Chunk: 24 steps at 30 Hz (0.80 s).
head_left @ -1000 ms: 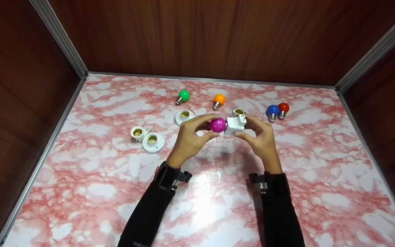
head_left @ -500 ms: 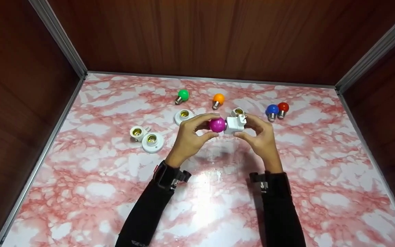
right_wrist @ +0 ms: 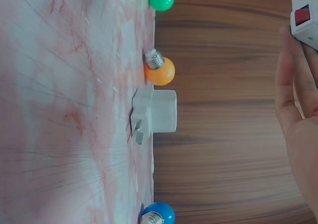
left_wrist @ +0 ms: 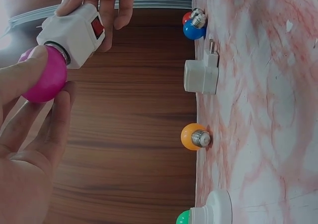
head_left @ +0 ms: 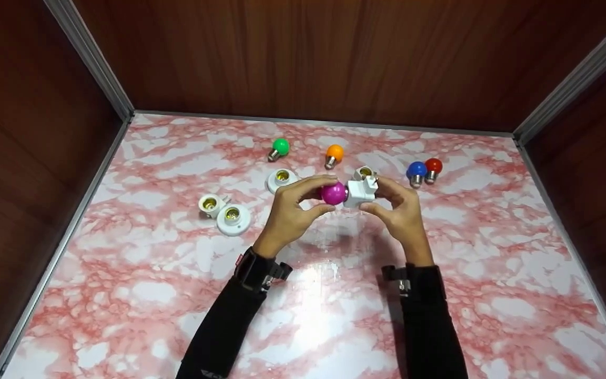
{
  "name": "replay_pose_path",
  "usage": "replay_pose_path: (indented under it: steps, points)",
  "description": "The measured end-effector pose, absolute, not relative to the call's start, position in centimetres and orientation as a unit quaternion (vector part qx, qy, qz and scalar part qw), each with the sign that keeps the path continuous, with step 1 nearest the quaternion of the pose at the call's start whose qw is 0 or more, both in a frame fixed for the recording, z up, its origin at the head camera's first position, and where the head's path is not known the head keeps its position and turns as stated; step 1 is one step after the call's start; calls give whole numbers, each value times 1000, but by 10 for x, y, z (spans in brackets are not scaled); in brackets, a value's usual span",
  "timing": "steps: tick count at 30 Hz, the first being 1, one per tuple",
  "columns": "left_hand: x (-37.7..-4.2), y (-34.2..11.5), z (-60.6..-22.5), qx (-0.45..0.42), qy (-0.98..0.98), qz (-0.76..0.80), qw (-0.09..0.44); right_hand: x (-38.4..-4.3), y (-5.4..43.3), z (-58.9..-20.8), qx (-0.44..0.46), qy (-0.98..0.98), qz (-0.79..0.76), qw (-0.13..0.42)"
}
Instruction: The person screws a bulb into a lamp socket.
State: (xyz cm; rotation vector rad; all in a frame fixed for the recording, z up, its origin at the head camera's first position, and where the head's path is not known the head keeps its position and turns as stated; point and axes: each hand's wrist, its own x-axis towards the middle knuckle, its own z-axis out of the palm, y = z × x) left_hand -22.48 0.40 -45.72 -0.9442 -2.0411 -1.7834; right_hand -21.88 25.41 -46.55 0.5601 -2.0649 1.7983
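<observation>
Above the table, my left hand (head_left: 288,217) pinches a magenta light bulb (head_left: 333,193) between thumb and fingers. My right hand (head_left: 401,211) grips a white plug-in lamp socket (head_left: 358,191), its plug pins facing right. In the left wrist view, the bulb's base sits in the mouth of the socket, with a dark ring of its neck showing. A red rocker switch (left_wrist: 97,27) is on the socket's side. The right wrist view catches only a corner of the socket, with fingers of the right hand stretched along it.
Green (head_left: 281,146), orange (head_left: 335,152), blue (head_left: 416,169) and red (head_left: 433,166) bulbs lie toward the back. Two round white lamp holders (head_left: 225,225) and a plug-in socket (head_left: 209,211) stand on the left. Another plug-in socket (right_wrist: 164,111) lies behind the hands. Brown panels wall the table.
</observation>
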Motion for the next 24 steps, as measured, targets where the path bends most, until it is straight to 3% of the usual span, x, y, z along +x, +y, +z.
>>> replay_pose_path:
  steps: [9, 24]
  points:
    - [-226, 4, -459, -343, -706, -602, 145, -219, 255, -467, 202, -724, 640, 162]
    - [-228, 0, -461, -365, -718, -569, 167, -217, 253, -464, 151, -732, 657, 98]
